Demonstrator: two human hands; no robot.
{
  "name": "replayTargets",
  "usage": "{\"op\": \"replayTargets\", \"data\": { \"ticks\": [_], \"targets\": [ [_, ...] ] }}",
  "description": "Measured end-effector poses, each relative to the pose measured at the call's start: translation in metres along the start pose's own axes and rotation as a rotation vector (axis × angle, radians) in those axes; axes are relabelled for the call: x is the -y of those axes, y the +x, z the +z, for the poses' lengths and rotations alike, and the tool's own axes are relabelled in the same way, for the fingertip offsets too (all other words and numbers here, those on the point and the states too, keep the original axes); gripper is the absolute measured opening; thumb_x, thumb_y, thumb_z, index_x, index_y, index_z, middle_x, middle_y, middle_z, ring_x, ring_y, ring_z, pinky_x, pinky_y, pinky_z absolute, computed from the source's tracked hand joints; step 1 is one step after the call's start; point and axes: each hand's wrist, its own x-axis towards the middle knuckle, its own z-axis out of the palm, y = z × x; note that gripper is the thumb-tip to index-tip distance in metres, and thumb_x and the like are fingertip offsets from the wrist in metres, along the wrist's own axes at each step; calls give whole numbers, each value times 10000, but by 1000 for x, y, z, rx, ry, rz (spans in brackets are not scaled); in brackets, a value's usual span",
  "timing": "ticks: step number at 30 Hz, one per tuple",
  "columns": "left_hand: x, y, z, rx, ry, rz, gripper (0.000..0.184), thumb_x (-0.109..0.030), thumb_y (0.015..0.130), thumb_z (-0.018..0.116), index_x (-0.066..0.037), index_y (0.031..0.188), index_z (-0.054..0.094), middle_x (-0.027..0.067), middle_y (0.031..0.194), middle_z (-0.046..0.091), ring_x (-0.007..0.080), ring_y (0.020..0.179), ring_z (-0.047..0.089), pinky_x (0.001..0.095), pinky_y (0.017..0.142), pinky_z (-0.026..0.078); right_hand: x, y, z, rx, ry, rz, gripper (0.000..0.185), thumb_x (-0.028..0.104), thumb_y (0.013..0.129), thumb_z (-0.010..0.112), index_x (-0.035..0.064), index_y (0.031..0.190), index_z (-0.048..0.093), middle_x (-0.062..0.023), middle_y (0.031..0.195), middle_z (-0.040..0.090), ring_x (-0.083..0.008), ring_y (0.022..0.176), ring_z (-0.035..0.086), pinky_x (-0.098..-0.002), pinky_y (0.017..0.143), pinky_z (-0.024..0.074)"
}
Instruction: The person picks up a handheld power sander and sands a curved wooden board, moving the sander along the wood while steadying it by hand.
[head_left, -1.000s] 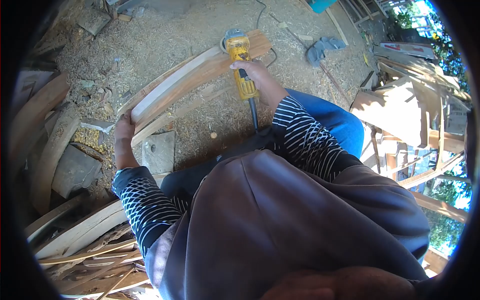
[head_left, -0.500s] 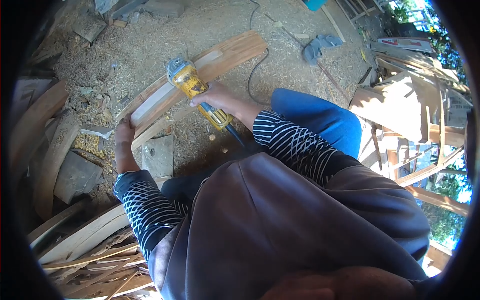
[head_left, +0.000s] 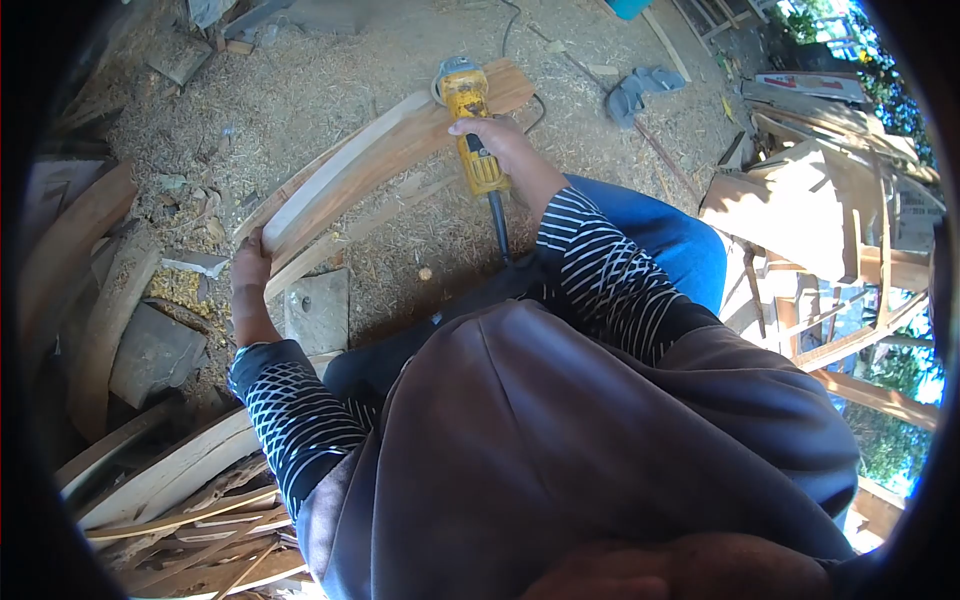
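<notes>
My right hand [head_left: 502, 143] is wrapped round the body of a yellow angle grinder [head_left: 466, 98]. The grinder's head rests at the far right part of a curved wooden plank [head_left: 390, 150], and its dark cord runs back toward my lap. Along the plank's upper face lies a pale strip [head_left: 335, 172]. My left hand [head_left: 250, 262] grips the near left end of the plank, thumb on top; the fingers beneath are partly hidden. Whether the grinder's disc touches the wood I cannot tell.
Curved wood offcuts [head_left: 110, 330] pile up at the left, with thin strips [head_left: 210, 540] below them. A square block [head_left: 316, 308] lies near my knee. Grey sandals [head_left: 640, 93] sit on the shaving-covered ground [head_left: 290, 80]. More boards [head_left: 790, 210] stand at the right.
My right hand has moved the grinder up and right along the plank, baring more of the pale strip. The left hand and the plank stay in place.
</notes>
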Motion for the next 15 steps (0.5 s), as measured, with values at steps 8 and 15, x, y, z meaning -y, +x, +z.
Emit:
{"op": "replayTargets", "data": {
  "ticks": [8, 15],
  "targets": [
    [-1, 6, -1, 30, 13, 26, 506, -85, 751, 610, -177, 1227, 463, 164, 1066, 575, 354, 939, 586, 443, 810, 481, -4, -3, 21, 49, -94, -53, 569, 265, 582, 784, -52, 1017, 597, -166, 933, 630, -250, 811, 629, -332, 731, 493],
    [1, 4, -1, 12, 9, 28, 528, -86, 740, 630, -171, 1232, 459, 173, 1058, 578, 357, 934, 586, 438, 812, 480, -13, -12, 43, 205, -229, -44, 590, 236, 600, 776, -44, 1071, 558, -137, 912, 615, -230, 772, 614, -335, 668, 501]
  ]
}}
